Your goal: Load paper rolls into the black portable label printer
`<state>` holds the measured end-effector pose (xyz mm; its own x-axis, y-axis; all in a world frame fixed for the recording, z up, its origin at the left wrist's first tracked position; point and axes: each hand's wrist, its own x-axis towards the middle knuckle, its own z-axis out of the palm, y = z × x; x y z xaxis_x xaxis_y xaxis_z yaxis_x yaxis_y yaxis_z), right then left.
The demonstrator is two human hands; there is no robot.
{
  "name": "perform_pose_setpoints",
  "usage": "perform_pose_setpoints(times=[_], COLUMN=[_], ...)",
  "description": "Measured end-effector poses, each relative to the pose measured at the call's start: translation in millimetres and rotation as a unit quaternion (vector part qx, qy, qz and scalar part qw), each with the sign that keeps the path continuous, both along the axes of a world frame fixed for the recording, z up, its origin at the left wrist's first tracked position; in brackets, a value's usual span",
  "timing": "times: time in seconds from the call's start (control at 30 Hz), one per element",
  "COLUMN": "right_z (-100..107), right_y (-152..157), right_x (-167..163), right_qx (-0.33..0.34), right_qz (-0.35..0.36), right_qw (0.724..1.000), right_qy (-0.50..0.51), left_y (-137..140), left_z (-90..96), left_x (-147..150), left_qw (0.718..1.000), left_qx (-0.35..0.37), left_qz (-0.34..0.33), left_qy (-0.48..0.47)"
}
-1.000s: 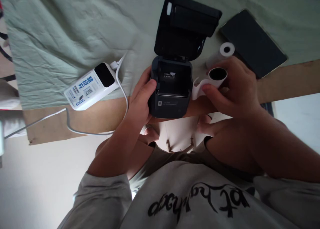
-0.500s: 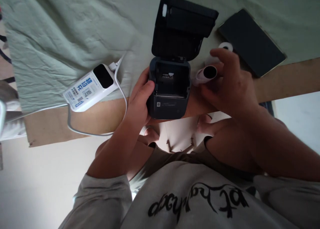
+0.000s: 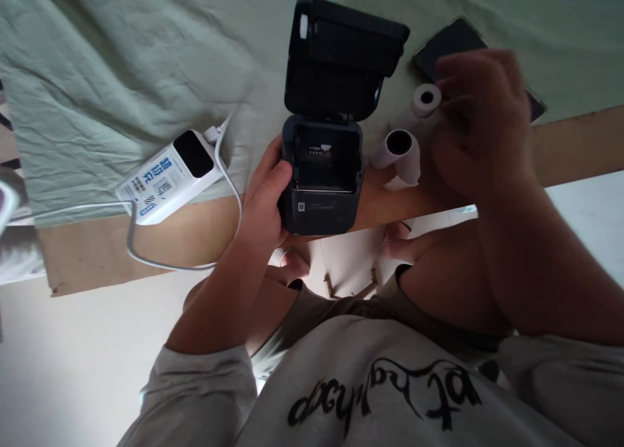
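Note:
A dark label printer (image 3: 322, 203) stands near the table's front edge with its lid (image 3: 344, 63) swung up and its paper bay bare. My left hand (image 3: 266, 193) grips the printer's left side, thumb at the front. To the right of the printer is an upright white paper roll (image 3: 409, 158) with a wide dark core and a loose end of paper. Just behind it stands a narrower white roll (image 3: 426, 99). My right hand (image 3: 482, 119) is beside this narrower roll, fingers apart and slightly bent; whether a fingertip touches it I cannot tell.
A white power bank (image 3: 166, 180) with a dark display lies at left, its white cable (image 3: 170, 265) looping over the table edge. Partly behind my right hand lies a dark flat tablet-like device (image 3: 451, 41). Green cloth (image 3: 195, 57) covers most of the wooden table (image 3: 88, 258).
My right hand has come off the wide-core roll and moved right and back, beside the narrower roll. That wide-core roll now stands free. My left hand keeps its grip on the printer.

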<state>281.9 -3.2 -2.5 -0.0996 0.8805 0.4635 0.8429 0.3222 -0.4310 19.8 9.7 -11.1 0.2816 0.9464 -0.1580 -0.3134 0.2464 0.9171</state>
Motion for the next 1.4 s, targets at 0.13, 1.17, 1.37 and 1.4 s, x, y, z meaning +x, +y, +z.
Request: perform_pose_setpoints(times=[0.13,1.17,1.37,1.4], right_z=[-4,-8,-8,-9], right_y=[6,11,11,11], right_x=[-8,-11,-13,-13], right_qx=[-0.021,-0.02,-0.039,-0.041], right_qz=[0.031,-0.099,-0.103,-0.108], right_qw=[0.999,0.995,0.993,0.992], right_qy=[-0.018,-0.02,0.039,0.055], left_y=[1,1,0,0], left_z=[-2.6,-0.7,0.4,0.2], left_x=[0,1,2,2], left_qw=[1.0,1.0,0.999,0.999], left_qx=[0.011,0.005,0.015,0.014], left_qz=[0.002,-0.004,-0.008,-0.011], left_qy=[-0.021,-0.02,-0.036,-0.034])
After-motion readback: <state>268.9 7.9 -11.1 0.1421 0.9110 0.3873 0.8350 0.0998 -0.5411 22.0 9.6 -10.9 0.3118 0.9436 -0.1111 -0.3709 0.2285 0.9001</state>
